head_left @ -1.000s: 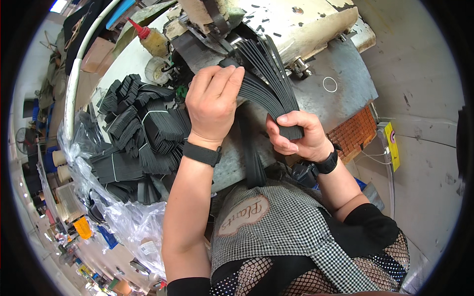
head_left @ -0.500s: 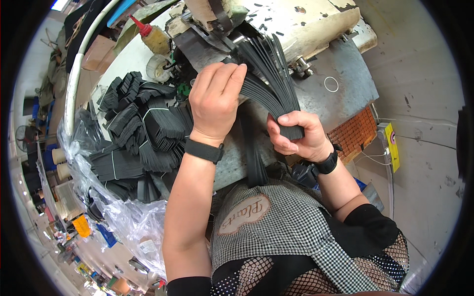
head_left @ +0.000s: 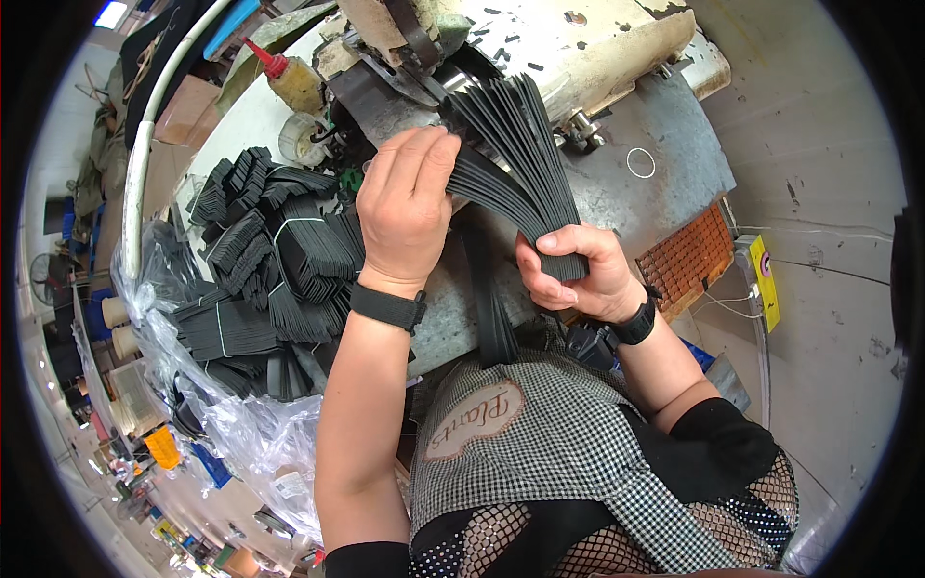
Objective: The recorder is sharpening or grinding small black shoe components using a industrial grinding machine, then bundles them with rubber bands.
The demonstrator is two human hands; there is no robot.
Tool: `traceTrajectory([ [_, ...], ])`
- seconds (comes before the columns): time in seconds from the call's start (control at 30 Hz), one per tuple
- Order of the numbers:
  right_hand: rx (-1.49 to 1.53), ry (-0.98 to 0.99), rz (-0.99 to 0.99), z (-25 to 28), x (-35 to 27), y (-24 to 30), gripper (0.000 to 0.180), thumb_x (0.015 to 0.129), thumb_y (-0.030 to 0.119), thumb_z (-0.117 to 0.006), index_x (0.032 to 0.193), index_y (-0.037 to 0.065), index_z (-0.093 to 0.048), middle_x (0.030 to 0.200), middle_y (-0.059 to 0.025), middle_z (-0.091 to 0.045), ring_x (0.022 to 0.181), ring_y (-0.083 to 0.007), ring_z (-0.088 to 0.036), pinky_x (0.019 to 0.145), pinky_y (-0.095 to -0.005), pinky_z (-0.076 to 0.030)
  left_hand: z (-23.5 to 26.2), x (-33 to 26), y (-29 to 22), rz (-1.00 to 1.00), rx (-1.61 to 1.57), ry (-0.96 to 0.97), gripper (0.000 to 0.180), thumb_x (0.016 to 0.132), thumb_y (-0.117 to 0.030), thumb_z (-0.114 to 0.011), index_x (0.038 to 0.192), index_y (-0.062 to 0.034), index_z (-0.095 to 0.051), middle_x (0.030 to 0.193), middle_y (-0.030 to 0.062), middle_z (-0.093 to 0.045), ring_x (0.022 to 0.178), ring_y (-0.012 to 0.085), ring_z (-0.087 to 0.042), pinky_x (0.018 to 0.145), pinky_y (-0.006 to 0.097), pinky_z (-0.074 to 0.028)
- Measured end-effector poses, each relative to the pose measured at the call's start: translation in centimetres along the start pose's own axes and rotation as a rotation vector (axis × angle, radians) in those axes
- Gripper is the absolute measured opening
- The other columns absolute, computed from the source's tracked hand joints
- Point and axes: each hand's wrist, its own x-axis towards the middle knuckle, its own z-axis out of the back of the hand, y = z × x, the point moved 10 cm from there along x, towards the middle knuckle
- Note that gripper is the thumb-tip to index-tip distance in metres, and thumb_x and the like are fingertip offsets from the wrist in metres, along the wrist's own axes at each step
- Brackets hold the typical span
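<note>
A thick fanned stack of black strips (head_left: 525, 144) stands between my hands, its lower ends squeezed together in my right hand (head_left: 583, 270), thumb on top. Toward the left, part of the stack bends away, and my left hand (head_left: 409, 197) pinches the far ends of those strips near the machine's metal plate. The fingertips of that hand are partly hidden. Below the hands, more loose black strips (head_left: 493, 318) hang over the table edge onto my lap. The machine (head_left: 395, 39) has worn cream paint and sits just beyond the strips.
Banded bundles of black strips (head_left: 289, 246) are heaped on the left of the table, beside clear plastic sheeting (head_left: 246, 433). A red-tipped bottle (head_left: 294, 82) stands behind them. A white ring (head_left: 641, 163) lies on the metal tabletop (head_left: 674, 125) at right, near a brown textured mat (head_left: 689, 260).
Both hands have shifted slightly left, the left one more. The strips in the right hand are fanned wider at their far ends.
</note>
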Motion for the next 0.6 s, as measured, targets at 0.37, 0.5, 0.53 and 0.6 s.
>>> traceTrajectory([
  [0.37,0.004,0.025,0.018,-0.34,-0.11,0.26,0.026,0.091,0.018,-0.046,0.088,-0.005,-0.058,0.060,-0.0098,-0.052,0.042,-0.0111,-0.041,0.039,-0.0226,-0.030,0.28,-0.17,-0.74,-0.094,0.072,-0.051,0.027,0.064,0.004,-0.063,0.090,-0.0043,-0.069,0.089,0.0064,-0.066,0.084,0.0245,-0.064,0.072,0.034,-0.054],
  [0.5,-0.016,0.039,0.028,-0.66,0.37,0.57,0.026,0.091,0.018,-0.046,0.088,-0.005,-0.057,0.060,-0.0097,-0.053,0.041,-0.0109,-0.041,0.038,-0.0223,-0.029,-0.04,0.05,-0.32,-0.064,0.065,-0.016,0.048,0.055,0.012,-0.055,0.097,-0.0055,-0.070,0.094,0.0068,-0.067,0.090,0.0254,-0.062,0.079,0.034,-0.052],
  [0.53,-0.012,0.040,0.030,-0.77,0.45,0.63,0.026,0.091,0.019,-0.046,0.089,-0.005,-0.057,0.060,-0.0098,-0.053,0.041,-0.0109,-0.041,0.038,-0.0223,-0.029,-0.05,0.17,-0.40,-0.064,0.066,-0.016,0.048,0.055,0.012,-0.055,0.097,-0.0055,-0.070,0.094,0.0068,-0.067,0.090,0.0254,-0.062,0.079,0.034,-0.052],
  [0.6,0.012,0.032,0.024,-0.44,0.37,0.65,0.026,0.091,0.019,-0.046,0.089,-0.004,-0.057,0.060,-0.0098,-0.053,0.041,-0.0109,-0.041,0.038,-0.0223,-0.029,-0.33,0.34,-0.28,-0.037,0.056,0.002,0.048,0.055,0.012,-0.055,0.097,-0.0055,-0.070,0.094,0.0064,-0.067,0.091,0.0258,-0.062,0.080,0.034,-0.051],
])
